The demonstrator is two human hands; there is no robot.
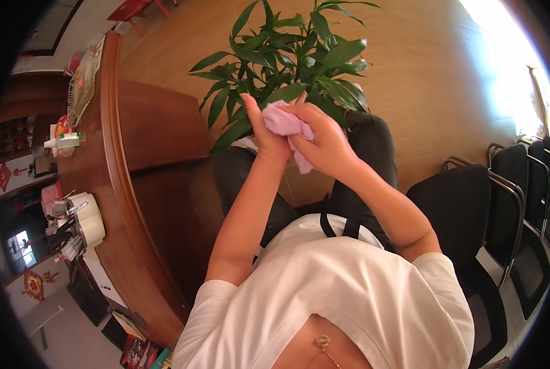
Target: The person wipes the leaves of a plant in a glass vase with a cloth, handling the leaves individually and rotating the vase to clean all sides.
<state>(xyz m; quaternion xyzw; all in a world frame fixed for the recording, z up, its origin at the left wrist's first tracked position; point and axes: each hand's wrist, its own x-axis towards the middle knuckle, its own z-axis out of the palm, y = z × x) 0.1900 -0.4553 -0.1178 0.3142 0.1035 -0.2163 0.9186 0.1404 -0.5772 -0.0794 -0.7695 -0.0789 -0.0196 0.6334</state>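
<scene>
A leafy green potted plant (298, 60) stands in front of me between my knees; its pot is hidden. My right hand (323, 138) grips a crumpled pink cloth (282, 121), with one end hanging down below the fingers. The left hand (270, 133) is under the leaves beside the cloth, palm up and thumb raised. A long leaf (286, 93) lies just above the cloth, between the hands. Whether the left fingers hold a leaf is hidden.
At the left runs a wooden desk (113, 152) bearing a white pen holder (90, 220), a clear bottle (69, 139) and a wire basket (82, 90). Black chairs (455, 207) line the right side. A red stool (129, 10) stands at the far upper left.
</scene>
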